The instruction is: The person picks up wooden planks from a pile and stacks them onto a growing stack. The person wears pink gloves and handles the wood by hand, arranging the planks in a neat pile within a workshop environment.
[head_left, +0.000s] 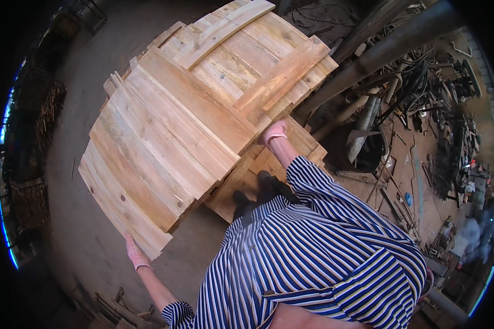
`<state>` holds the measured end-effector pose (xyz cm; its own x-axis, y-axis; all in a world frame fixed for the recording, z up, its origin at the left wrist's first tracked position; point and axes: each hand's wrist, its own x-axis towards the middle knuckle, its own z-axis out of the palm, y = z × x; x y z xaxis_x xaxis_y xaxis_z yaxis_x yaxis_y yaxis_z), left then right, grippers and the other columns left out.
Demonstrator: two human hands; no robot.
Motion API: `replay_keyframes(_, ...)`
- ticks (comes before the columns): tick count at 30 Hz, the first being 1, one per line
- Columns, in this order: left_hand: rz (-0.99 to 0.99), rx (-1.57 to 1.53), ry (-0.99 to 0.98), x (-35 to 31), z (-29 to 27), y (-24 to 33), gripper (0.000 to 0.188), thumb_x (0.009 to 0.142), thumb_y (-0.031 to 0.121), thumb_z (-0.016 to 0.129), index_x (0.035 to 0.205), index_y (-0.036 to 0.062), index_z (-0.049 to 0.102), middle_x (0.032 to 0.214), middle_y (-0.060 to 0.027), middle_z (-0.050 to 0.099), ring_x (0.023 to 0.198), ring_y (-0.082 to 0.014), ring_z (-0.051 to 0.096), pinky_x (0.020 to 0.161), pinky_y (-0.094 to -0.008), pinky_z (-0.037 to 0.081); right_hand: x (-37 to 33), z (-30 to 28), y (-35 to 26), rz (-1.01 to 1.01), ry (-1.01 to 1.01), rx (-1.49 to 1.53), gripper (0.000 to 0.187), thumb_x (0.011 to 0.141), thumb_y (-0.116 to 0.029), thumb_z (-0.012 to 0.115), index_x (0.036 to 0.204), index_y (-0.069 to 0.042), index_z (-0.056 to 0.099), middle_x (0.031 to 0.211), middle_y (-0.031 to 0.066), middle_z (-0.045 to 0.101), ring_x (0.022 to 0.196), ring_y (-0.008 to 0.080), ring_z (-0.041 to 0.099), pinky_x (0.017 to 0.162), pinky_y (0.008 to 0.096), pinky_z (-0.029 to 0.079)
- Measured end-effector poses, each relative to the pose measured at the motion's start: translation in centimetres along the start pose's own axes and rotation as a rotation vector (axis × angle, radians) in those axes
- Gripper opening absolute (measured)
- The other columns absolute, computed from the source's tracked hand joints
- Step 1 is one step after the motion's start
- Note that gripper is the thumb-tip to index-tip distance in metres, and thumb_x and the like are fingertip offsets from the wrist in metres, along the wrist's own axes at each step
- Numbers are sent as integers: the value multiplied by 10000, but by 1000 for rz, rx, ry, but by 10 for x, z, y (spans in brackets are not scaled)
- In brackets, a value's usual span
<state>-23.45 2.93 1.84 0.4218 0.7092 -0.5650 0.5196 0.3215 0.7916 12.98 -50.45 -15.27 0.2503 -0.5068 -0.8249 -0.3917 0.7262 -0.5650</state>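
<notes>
A large wooden panel (164,142) of pale planks lies in front of me, tilted, with knots in its left boards. My left hand (136,252), in a pink knit glove, grips the panel's near left corner; its fingertips are partly hidden by the board. My right hand (274,132), gloved alike, is closed at the panel's near right edge, its fingers partly out of sight. Across the panel's far part runs a curved crosspiece (222,33), and a wider brown board (282,74) lies to its right. More planks (307,145) show underneath, by my feet.
Thick metal pipes (389,49) slant past the panel's right side. Beyond them stands a dark round bin (365,151) with a metal tube in it. Cables and scrap (417,71) clutter the right. Bare concrete floor (71,126) stretches to the left, with stacked material (30,203) at its rim.
</notes>
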Motion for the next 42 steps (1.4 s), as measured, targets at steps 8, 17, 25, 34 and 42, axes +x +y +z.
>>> replay_keyframes(8,6,-7,-2,1,-8,-2,825,953,604,642,1527,40,458,1477,-155,549,1297,-312,564,1095,-439,466,-12,-46,-16,49,-89,-81,854,947,-709,363,1530,-93,464,1590,106,441,1429,325,455,1161,616,312)
replay_keyframes(17,-54,36,-28,10,10,1,862,933,613,666,1539,40,445,1510,-133,522,1315,-309,546,1110,-452,450,9,-45,-48,13,15,-198,896,949,-665,320,1575,-27,378,1662,155,331,1475,352,393,1204,606,257)
replay_keyframes(25,-72,69,42,1,-12,8,875,932,624,658,1535,27,443,1518,-133,516,1322,-313,538,1125,-455,433,29,-263,-25,172,256,3,692,960,-486,366,1512,-75,443,1584,118,462,1394,375,492,1100,681,356)
replay_keyframes(34,-11,86,-64,19,-14,8,856,984,606,582,1582,33,366,1601,-132,415,1408,-321,464,1172,-459,383,95,-502,49,172,519,-655,637,984,-528,473,1507,-165,493,1554,40,495,1387,218,493,1130,410,386)
replay_keyframes(42,-91,218,-28,-19,14,25,833,987,654,535,1615,147,333,1617,-116,376,1384,-334,464,1145,-504,421,79,-529,65,186,565,25,744,1013,-561,485,1603,-129,349,1702,74,279,1529,305,309,1210,484,268)
